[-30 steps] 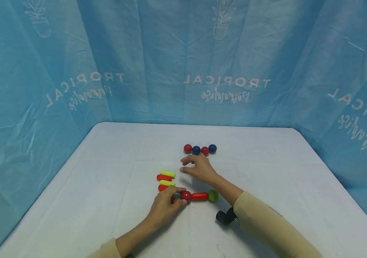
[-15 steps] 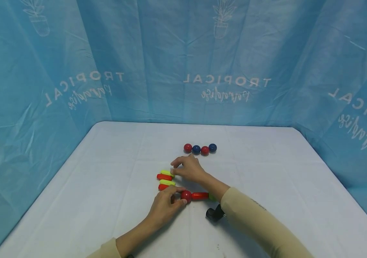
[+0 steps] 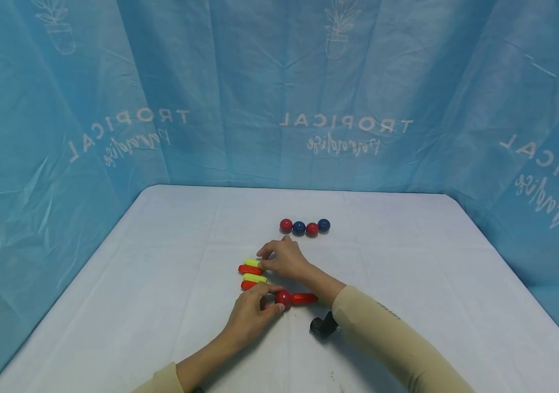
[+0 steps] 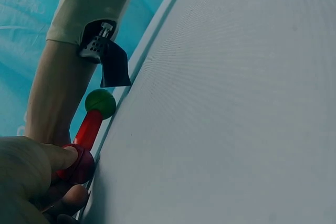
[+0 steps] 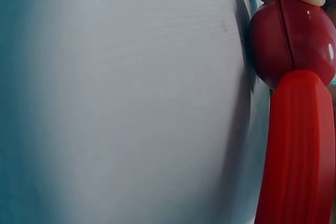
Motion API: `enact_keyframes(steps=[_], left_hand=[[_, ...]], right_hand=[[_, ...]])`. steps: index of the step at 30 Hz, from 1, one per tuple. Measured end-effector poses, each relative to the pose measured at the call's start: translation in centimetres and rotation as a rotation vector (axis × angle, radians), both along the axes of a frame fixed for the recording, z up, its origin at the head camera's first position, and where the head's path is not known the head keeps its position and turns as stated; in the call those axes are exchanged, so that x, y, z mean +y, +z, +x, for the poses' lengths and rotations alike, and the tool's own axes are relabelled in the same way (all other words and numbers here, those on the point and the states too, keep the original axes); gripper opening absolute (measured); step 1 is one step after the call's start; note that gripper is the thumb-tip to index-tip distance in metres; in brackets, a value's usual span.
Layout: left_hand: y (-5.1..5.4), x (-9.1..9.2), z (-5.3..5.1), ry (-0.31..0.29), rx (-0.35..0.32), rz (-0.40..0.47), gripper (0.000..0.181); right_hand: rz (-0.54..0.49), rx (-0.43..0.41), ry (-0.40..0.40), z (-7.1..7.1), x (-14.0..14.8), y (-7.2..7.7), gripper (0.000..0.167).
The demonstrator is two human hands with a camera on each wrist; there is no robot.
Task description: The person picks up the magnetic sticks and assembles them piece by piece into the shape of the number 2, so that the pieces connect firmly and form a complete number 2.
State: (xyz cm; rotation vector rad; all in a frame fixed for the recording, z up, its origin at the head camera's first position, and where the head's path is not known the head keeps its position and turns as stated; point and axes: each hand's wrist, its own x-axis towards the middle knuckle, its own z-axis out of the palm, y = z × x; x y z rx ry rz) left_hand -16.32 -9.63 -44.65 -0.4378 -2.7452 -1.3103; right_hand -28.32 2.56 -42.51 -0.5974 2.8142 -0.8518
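Observation:
My left hand (image 3: 251, 315) pinches a red ball (image 3: 283, 298) between thumb and fingers. A red stick (image 3: 304, 298) joins that ball to a green ball (image 4: 100, 104), which the right forearm mostly hides in the head view. My right hand (image 3: 286, 258) is over the right end of the upper yellow stick (image 3: 252, 263), thumb and forefinger around it; whether they grip it I cannot tell. Just below lie a red stick (image 3: 250, 269), another yellow stick (image 3: 254, 278) and a second red one (image 3: 248, 285), partly behind the left hand. The right wrist view shows the held ball (image 5: 294, 40) and its stick close up.
Beyond the right hand, two red and two blue balls (image 3: 299, 228) stand in a row on the white table (image 3: 387, 245). A blue printed curtain (image 3: 259, 71) rises behind and on both sides. A black wrist camera (image 3: 322, 326) hangs under the right sleeve.
My right hand has moved left and slightly down from near the row of balls to the upper yellow stick. The left hand has stayed put on the red ball.

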Motion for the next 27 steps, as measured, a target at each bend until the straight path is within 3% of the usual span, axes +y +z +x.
enact_keyframes(steps=[15, 27], left_hand=[[0.1, 0.0, 0.0, 0.015, 0.003, -0.008, 0.034], [0.1, 0.2, -0.1, 0.021, -0.006, 0.007, 0.034]], right_hand=[[0.061, 0.019, 0.042, 0.0, -0.2, -0.3, 0.025], [-0.004, 0.039, -0.003, -0.1, 1.4, 0.6, 0.025]])
